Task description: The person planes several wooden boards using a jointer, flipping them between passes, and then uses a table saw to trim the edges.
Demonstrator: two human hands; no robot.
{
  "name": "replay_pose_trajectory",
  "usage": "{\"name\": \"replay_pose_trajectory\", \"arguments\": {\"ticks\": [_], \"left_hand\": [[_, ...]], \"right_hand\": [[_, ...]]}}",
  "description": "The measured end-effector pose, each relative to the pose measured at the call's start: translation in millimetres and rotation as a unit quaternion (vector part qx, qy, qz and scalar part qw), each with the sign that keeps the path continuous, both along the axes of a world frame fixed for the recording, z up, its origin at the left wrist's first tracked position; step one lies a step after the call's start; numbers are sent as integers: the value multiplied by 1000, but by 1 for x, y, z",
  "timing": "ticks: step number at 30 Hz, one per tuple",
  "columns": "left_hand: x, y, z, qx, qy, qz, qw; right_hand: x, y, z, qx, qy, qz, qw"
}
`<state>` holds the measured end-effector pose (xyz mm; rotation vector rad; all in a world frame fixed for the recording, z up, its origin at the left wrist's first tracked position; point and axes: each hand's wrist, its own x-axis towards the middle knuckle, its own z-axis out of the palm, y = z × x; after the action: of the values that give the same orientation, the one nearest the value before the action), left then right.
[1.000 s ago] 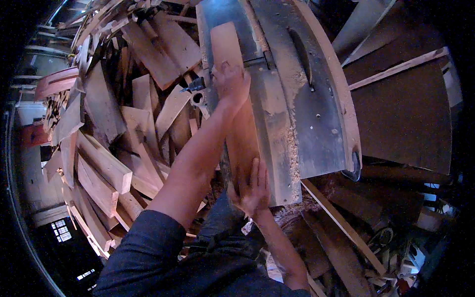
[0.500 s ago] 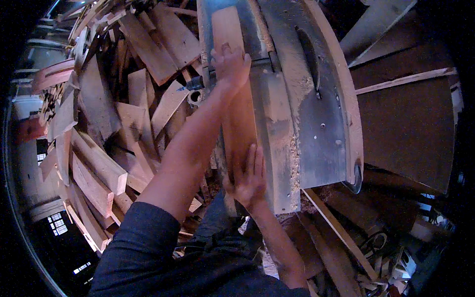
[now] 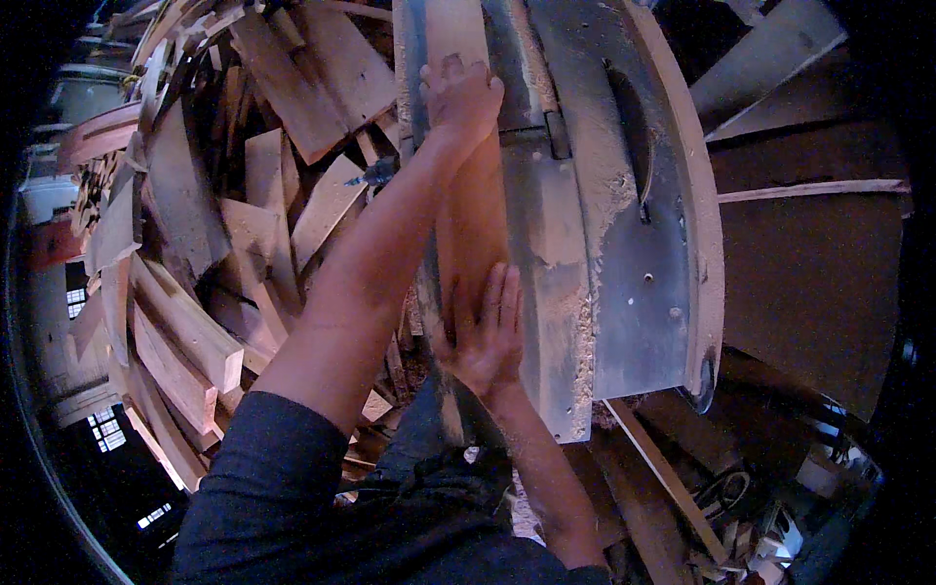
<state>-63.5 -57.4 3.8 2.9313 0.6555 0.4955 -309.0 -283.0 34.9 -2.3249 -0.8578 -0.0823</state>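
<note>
A long, narrow wooden board [image 3: 470, 210] lies lengthwise on the metal bed of a sawdust-covered woodworking machine [image 3: 561, 210]. My left hand [image 3: 461, 100] is over the board's far part, its fingers bent across the top and the thumb side by the right edge. Nearer to me, my right hand [image 3: 485, 336] presses flat at the board's near end with fingers stretched forward. The board's underside is hidden, and its far end runs past the top of the picture.
A heap of loose planks [image 3: 185, 361] crowds the machine's left side. Right of the bed is a grey metal plate with a curved slot [image 3: 639, 146], bordered by a dusty raised rim [image 3: 707, 224]. Brown sheet panels [image 3: 809, 283] stand farther right, above scattered offcuts.
Both hands and the board have slid a little farther forward along the bed. The board's far end has left the picture at the top.
</note>
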Motion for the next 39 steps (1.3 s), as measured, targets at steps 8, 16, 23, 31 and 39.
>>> {"name": "replay_pose_trajectory", "arguments": {"ticks": [8,16,23,31,39], "left_hand": [[29,29,-17,64,-58,-7,996],[71,48,-26,75,-52,-7,996],[101,87,-29,56,-75,-63,994],[57,80,-10,30,-7,-113,993],[4,35,32,-70,18,-94,993]], "right_hand": [[28,23,6,-1,-7,-1,1000],[61,48,0,-10,-14,-12,1000],[87,74,1,-31,-34,-19,999],[116,105,-5,-21,-70,-34,997],[147,123,-9,-39,-85,-33,995]]}}
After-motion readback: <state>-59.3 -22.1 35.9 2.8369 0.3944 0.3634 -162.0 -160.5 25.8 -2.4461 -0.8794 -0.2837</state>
